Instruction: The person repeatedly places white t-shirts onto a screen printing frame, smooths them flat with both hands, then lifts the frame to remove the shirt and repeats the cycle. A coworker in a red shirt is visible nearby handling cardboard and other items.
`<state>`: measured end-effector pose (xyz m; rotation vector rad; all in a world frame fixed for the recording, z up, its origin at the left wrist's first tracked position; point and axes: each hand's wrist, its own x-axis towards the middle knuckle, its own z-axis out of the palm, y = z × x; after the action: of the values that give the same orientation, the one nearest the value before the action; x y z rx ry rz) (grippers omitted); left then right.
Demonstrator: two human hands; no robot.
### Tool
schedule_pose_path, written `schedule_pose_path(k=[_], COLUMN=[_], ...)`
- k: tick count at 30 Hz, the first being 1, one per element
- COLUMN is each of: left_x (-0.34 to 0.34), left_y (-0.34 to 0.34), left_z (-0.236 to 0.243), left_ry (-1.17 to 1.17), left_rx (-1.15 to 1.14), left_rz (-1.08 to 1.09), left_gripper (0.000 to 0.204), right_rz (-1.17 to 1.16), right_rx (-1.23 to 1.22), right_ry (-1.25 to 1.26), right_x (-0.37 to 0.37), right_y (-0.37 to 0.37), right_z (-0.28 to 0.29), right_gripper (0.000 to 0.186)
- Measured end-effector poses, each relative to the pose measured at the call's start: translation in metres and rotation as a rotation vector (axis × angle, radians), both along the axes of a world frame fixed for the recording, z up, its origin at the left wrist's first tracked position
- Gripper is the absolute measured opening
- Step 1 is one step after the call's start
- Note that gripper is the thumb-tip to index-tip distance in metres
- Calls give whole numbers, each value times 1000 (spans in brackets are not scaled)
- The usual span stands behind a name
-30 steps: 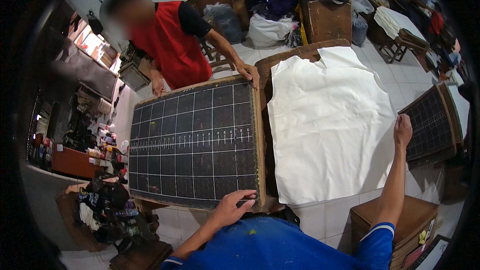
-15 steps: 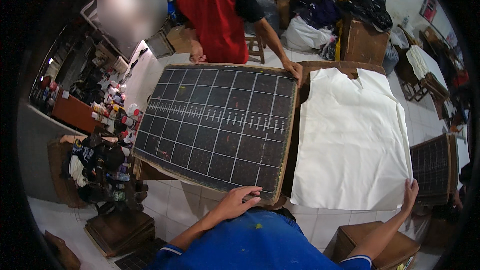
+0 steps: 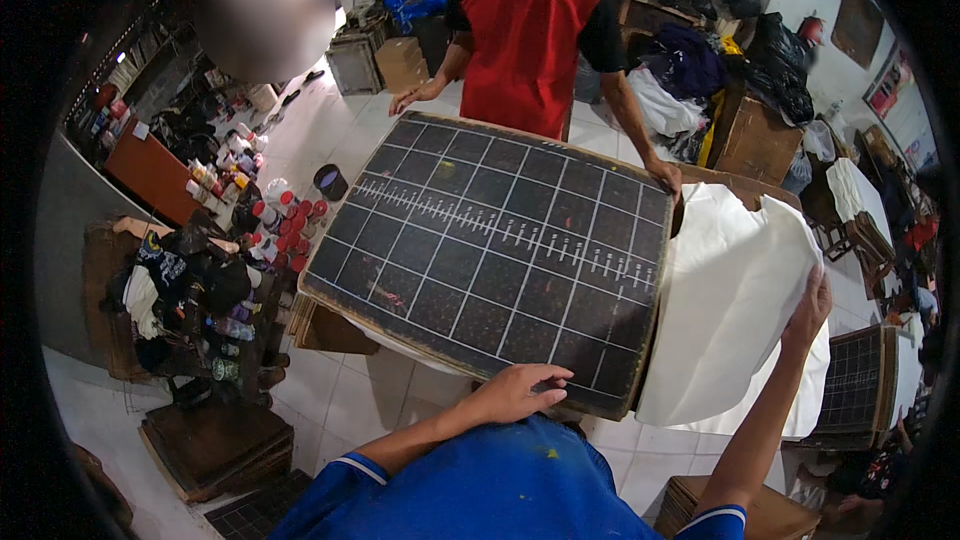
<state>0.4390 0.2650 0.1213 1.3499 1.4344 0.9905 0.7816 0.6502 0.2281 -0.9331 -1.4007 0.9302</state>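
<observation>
My left hand [image 3: 520, 393] rests on the near edge of a dark board [image 3: 500, 240] marked with a white grid, fingers stretched and thumb apart. My right hand [image 3: 806, 312] grips the right edge of a white shirt-shaped cloth piece [image 3: 722, 290] and holds that side raised. The raised part slopes toward the gridded board, and more white cloth [image 3: 802, 390] shows flat underneath it. Across the board, a person in a red and black shirt has one hand [image 3: 664, 178] on its far right corner. Their other hand [image 3: 420, 95] hovers beyond the far left corner.
Left of the board, red-lidded containers [image 3: 292, 230] stand on the floor beside a cluttered bench with bottles and cloths [image 3: 200, 300]. Stacked brown boards [image 3: 215, 445] lie at lower left. Bags and bundles [image 3: 690, 70] fill the back right. More gridded boards [image 3: 850, 380] stand at right.
My right hand has lifted the cloth's right side from flat, up and toward the left, baring white cloth below. My left hand stays on the board's near edge. The whole view has shifted.
</observation>
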Motion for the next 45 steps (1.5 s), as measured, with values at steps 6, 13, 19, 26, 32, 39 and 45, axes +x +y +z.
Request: schedule_pose_path(k=[6, 13, 19, 26, 32, 39, 45], left_x=[-42, -74, -69, -64, -36, -76, -152], left_y=[-5, 34, 85, 146, 141, 91, 33], left_z=[-34, -54, -61, -82, -9, 118, 199], left_ry=[-451, -1369, -1559, -1486, -1587, -1399, -1297], left_rx=[-51, -189, -53, -189, -60, 420, 719], left_rz=[12, 207, 306, 390, 309, 339, 270], left_gripper=[43, 88, 78, 51, 40, 36, 25], right_rz=[557, 878, 731, 922, 210, -176, -462], right_rx=[159, 19, 15, -163, 110, 647, 813], right_ry=[-773, -992, -917, -1038, -1103, -1061, -945], right_x=[-131, -175, -139, -74, 34, 120, 128], right_y=[-201, -325, -355, -397, -419, -364, -302], right_z=[14, 21, 38, 79, 75, 79, 101], right_gripper=[3, 40, 41, 28, 26, 23, 31])
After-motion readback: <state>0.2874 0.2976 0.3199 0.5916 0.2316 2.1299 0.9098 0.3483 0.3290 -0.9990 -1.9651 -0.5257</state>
